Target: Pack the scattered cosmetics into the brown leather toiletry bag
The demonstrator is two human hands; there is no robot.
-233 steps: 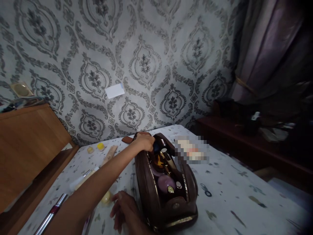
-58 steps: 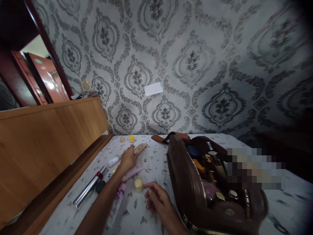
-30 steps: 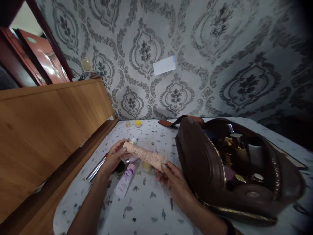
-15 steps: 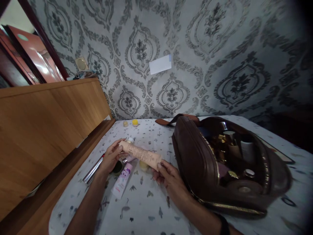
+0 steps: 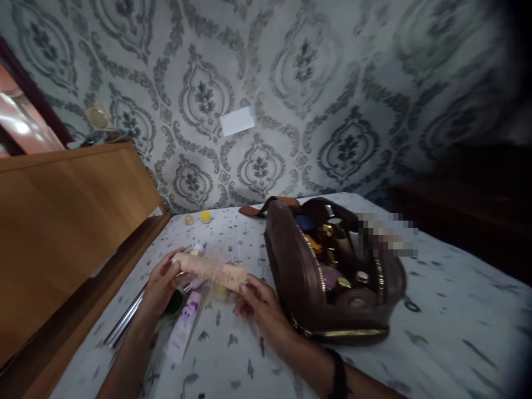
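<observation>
Between my two hands a peach-coloured squeeze tube (image 5: 211, 270) is stretched out flat, with small print on its face too blurred to read. My left hand (image 5: 161, 280) grips its left end, and my right hand (image 5: 264, 310) pinches the right end. Below it on the sheet lies a white and pink tube (image 5: 184, 327) with a purple cartoon figure. A shiny silver cylinder (image 5: 127, 318) rests beside my left forearm. Partly hidden behind my hands are a dark round container (image 5: 177, 301) and a yellowish round item (image 5: 220, 291).
An unzipped brown bag (image 5: 286, 266) full of bottles and jars stands to the right, its strap (image 5: 260, 208) behind. Two small yellow pots, including a bright one (image 5: 205, 216), sit near the wall. A wooden board (image 5: 75, 210) borders the left side.
The view has swung to the right, so the bag and hands appear further left. Both hands still hold the peach tube in much the same pose.
</observation>
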